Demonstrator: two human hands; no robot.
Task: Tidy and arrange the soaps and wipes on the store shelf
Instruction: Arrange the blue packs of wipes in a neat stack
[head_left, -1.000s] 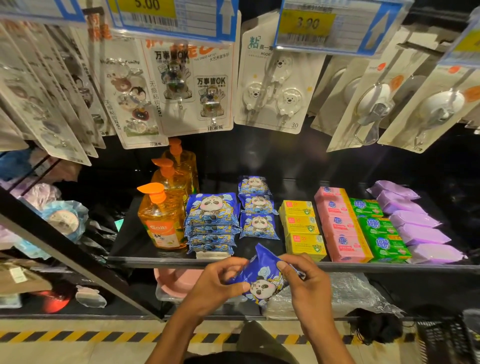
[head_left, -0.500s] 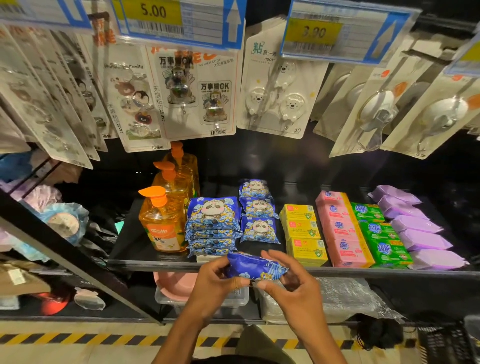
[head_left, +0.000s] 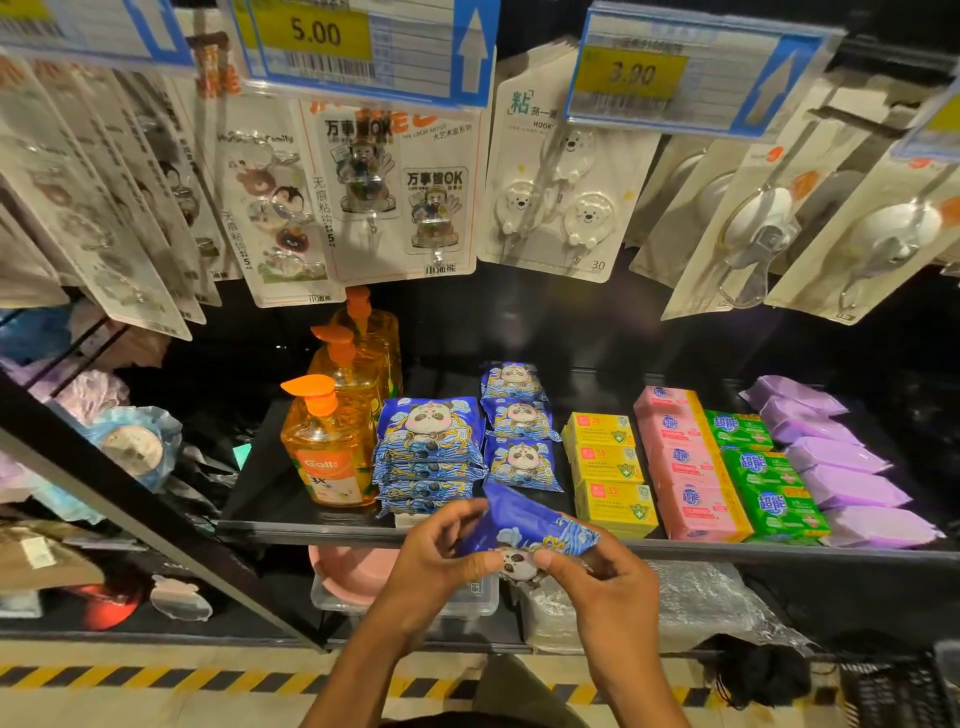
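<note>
Your left hand and right hand pinch the panda wipes pack at the shelf edge: turn it face-up, then lay it squarely fronting the single-pack row.

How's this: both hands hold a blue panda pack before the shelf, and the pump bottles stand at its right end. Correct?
No. The head view shows the bottles at the shelf's left end. The left hand and right hand do hold the pack.

I read warm light from 12 o'clock: hook cards bright, shelf recess black. Price tag at 1 o'clock blurred; straight edges bow at 9 o'clock.
</note>
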